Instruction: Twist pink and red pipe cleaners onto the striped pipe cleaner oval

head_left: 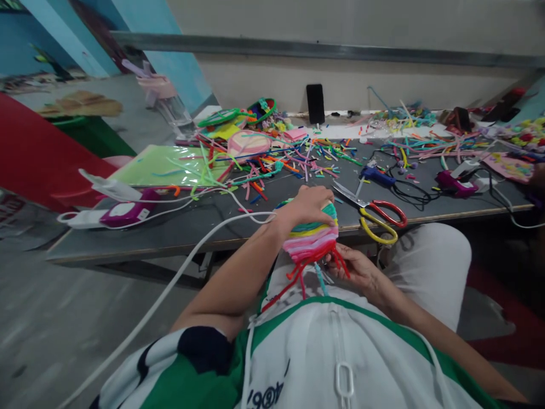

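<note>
A rounded craft piece (313, 243) made of coloured fuzzy stems, banded green, yellow, pink and red, hangs at the table's front edge above my lap. My left hand (310, 205) lies over its upper part, fingers bent round the top edge. Below it, my right hand (351, 267) has its fingers closed at the red stems on the lower right side. Loose red and light blue stem ends (321, 278) dangle from the bottom. Scissors (374, 213) with red and yellow handles lie open just right of the piece, their handles over the table's edge.
Cut stems (306, 156) litter the dark table (170, 233). A blue glue gun (378, 176) with a black cable lies behind the scissors. A phone (315, 104) leans at the wall. At left are a purple power adapter (128, 215), a white cable and a clear cup (168, 105).
</note>
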A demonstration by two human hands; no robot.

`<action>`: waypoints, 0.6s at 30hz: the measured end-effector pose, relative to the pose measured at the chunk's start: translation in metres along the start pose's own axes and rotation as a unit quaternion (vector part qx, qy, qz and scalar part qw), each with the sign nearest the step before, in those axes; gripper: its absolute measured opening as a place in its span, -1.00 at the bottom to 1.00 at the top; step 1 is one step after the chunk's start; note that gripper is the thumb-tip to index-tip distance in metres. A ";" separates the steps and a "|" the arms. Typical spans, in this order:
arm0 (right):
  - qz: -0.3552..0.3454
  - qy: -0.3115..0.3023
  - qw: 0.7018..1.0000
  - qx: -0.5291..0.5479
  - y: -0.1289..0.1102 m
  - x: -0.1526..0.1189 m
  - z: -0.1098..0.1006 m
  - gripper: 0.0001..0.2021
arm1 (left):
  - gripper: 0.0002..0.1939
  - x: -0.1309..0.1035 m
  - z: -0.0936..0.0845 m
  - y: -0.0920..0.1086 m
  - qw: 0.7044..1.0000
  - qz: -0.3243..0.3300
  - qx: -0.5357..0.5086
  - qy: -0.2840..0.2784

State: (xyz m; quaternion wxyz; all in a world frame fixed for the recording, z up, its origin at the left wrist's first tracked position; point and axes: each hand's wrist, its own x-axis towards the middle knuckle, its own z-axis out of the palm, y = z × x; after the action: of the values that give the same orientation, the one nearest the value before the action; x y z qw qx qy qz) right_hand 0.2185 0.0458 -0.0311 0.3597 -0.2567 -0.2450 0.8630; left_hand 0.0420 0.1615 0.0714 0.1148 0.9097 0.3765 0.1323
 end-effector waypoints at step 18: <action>-0.072 0.026 0.997 -0.010 -0.003 -0.008 0.007 -0.81 | -0.66 -0.009 -0.017 -0.007 0.996 0.010 -0.082 0.046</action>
State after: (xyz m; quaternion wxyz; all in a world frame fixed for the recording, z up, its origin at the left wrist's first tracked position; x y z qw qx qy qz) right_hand 0.2205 0.0397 -0.0220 0.4250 -0.2644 -0.2619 0.8251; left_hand 0.0260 0.1621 0.0837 0.1699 0.8941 0.3601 0.2051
